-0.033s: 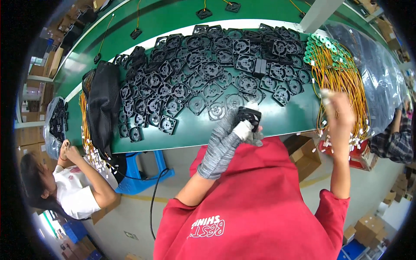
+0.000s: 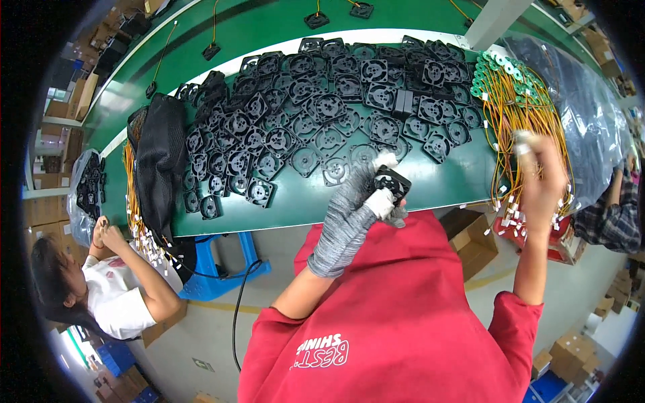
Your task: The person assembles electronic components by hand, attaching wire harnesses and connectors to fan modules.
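My left hand (image 2: 363,201), in a grey knit sleeve with white covers on some fingertips, is closed around a square black fan frame (image 2: 392,183). It holds the frame tilted, just past the near edge of the green workbench (image 2: 289,213). My right hand (image 2: 543,178), a white cover on a fingertip, is raised over the bundle of orange and yellow wires (image 2: 521,121) at the right. Motion smears its fingers, so whether they grip anything does not show. Round green circuit boards (image 2: 500,70) sit at the wires' far ends, and small white connectors hang at the near ends.
Many black fan frames (image 2: 329,107) cover the middle of the bench. A black mesh cloth (image 2: 161,148) and more wires lie at the left, where a co-worker (image 2: 114,289) sits. Clear plastic sheeting (image 2: 578,114) covers the right end. Below are a blue stool (image 2: 222,269) and an open carton (image 2: 470,242).
My right hand has shifted a little to the right over the wires. The fan frame in my left hand has turned slightly and dipped a little.
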A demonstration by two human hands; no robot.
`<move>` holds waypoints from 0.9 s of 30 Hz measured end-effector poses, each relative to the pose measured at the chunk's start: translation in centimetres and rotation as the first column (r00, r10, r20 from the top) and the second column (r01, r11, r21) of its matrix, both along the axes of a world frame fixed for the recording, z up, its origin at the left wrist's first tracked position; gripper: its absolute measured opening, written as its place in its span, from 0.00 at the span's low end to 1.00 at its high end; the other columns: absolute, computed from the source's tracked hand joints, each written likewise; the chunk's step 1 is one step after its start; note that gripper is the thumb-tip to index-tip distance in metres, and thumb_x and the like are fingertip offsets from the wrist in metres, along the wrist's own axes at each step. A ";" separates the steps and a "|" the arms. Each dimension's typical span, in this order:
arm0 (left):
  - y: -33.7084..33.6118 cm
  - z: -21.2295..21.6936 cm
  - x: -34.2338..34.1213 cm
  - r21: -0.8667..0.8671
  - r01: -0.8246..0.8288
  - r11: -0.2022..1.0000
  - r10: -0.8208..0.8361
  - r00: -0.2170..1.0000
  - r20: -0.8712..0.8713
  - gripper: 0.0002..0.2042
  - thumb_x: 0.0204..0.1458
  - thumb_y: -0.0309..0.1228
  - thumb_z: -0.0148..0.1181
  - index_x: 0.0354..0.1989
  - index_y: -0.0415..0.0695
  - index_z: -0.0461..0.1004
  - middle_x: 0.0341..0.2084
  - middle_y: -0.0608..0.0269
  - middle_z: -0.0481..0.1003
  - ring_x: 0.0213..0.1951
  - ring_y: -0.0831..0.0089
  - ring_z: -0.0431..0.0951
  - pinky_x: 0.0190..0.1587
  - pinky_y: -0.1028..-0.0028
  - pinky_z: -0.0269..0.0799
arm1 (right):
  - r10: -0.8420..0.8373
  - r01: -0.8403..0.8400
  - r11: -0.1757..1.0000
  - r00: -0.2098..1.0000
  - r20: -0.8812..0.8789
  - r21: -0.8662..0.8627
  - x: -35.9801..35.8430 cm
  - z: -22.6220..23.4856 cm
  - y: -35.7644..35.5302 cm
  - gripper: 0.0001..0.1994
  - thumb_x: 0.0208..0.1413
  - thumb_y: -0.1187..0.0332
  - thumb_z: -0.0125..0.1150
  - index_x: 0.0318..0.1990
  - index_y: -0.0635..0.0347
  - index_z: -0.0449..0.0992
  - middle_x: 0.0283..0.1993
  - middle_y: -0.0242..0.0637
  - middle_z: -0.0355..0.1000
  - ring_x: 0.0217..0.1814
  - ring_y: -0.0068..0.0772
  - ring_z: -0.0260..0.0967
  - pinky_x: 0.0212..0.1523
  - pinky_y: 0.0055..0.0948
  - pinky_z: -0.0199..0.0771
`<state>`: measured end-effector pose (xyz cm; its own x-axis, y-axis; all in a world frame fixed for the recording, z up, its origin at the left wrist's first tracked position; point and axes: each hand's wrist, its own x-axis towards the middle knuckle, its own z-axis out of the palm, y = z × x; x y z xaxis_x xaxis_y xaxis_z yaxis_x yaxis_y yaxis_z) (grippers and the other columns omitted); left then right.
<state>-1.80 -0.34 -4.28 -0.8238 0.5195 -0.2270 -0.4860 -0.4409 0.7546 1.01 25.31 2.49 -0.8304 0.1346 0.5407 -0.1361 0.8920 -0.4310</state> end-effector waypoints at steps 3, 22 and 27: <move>0.2 0.0 0.5 -0.092 -0.068 0.993 0.056 0.991 -0.120 0.21 0.51 0.23 0.50 0.55 0.40 0.59 0.39 0.57 0.68 0.32 0.72 0.73 0.34 0.73 0.74 | -0.138 0.048 0.869 0.979 -0.148 -0.493 0.6 4.1 -0.5 0.07 0.48 0.75 0.58 0.36 0.62 0.72 0.31 0.31 0.68 0.28 0.16 0.61 0.26 0.15 0.59; 0.4 0.5 1.2 -0.365 -0.255 0.895 0.031 0.854 -0.520 0.17 0.50 0.22 0.50 0.50 0.41 0.67 0.34 0.60 0.74 0.33 0.77 0.75 0.36 0.79 0.71 | 0.528 -0.042 0.499 0.807 0.266 -0.866 2.0 -3.1 -8.3 0.05 0.49 0.76 0.57 0.33 0.67 0.68 0.38 0.36 0.70 0.36 0.20 0.66 0.36 0.20 0.68; 0.5 1.4 0.9 -0.632 -0.551 0.545 -0.319 0.561 -0.764 0.15 0.46 0.22 0.53 0.45 0.42 0.72 0.37 0.55 0.74 0.35 0.64 0.75 0.38 0.74 0.70 | 0.507 -0.096 0.496 0.839 0.198 -0.863 2.5 -4.5 -8.8 0.06 0.49 0.76 0.57 0.33 0.68 0.68 0.39 0.38 0.70 0.36 0.20 0.67 0.35 0.20 0.69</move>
